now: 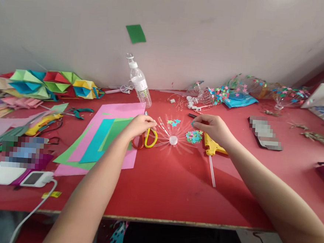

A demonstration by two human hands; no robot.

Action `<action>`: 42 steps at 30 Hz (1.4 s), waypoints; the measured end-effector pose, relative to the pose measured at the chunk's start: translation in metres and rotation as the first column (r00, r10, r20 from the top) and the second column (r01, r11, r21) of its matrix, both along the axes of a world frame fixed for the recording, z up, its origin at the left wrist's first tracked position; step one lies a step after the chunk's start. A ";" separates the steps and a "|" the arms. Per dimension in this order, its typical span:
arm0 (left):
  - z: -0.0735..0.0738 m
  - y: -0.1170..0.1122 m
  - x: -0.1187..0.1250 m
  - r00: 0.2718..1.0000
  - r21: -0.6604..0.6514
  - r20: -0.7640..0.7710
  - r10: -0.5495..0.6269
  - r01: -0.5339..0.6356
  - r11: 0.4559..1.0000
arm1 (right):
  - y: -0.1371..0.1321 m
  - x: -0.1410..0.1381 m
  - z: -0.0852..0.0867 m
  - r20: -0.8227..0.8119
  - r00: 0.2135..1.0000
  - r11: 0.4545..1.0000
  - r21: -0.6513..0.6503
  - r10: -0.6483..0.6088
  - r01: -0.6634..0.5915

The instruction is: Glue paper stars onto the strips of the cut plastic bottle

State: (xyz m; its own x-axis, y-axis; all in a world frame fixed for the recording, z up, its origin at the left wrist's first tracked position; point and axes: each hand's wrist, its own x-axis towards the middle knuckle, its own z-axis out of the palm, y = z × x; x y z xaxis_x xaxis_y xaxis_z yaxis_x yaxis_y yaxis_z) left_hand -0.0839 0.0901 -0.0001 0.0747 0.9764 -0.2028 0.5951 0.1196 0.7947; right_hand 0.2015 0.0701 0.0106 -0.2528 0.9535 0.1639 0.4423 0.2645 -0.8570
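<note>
A clear plastic bottle top, cut into strips that fan out flat around its white cap (173, 140), lies between my hands. My left hand (143, 125) is closed, its fingertips pinching the end of one strip on the left side. Yellow-and-red scissors (150, 138) lie under that hand. A small blue paper star (193, 123) is pinched in the fingertips of my right hand (213, 128). A few stars (174, 122) rest on the far strips. Beside the strips sits a pile of coloured stars (194, 136). Below my right hand lies a yellow glue gun (212, 145) with a glue stick.
Coloured paper sheets (94, 142) lie to the left, with a plastic bottle (139, 83) upright behind them. Folded paper shapes (42, 83), pliers (81, 112) and a power bank (34, 178) are farther left. Star-covered plastic pieces (219, 95) and a phone (265, 133) are at right.
</note>
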 end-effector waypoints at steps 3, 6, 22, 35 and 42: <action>0.014 -0.005 -0.001 0.997 0.093 -0.079 0.021 -0.014 0.996 | -0.008 -0.004 0.007 -0.078 0.997 0.999 -0.022 0.021 -0.023; 0.037 -0.021 0.009 0.937 0.484 -0.210 0.280 -0.149 0.862 | -0.016 -0.008 0.013 -0.166 0.986 0.998 -0.041 0.032 -0.040; 0.074 -0.060 0.081 0.939 0.182 0.075 -0.335 0.317 0.931 | -0.046 -0.022 0.028 -0.194 0.972 0.985 0.139 0.130 -0.104; 0.081 -0.041 0.046 0.965 0.397 0.110 -0.236 0.175 0.901 | -0.032 0.025 0.016 0.811 0.555 0.982 0.176 -0.184 0.068; 0.082 -0.033 0.029 0.964 0.458 0.157 -0.214 0.121 0.881 | -0.042 0.051 -0.035 0.932 0.362 0.998 -0.018 -0.003 0.054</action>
State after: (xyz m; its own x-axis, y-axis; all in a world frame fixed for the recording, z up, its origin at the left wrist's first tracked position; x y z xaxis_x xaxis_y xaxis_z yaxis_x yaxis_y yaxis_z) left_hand -0.0551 0.0572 0.0820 0.2379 0.9296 0.2815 0.4004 -0.3579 0.8435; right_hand 0.2524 0.0280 -0.0247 -0.1924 0.9621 -0.1934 0.9719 0.2140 0.0978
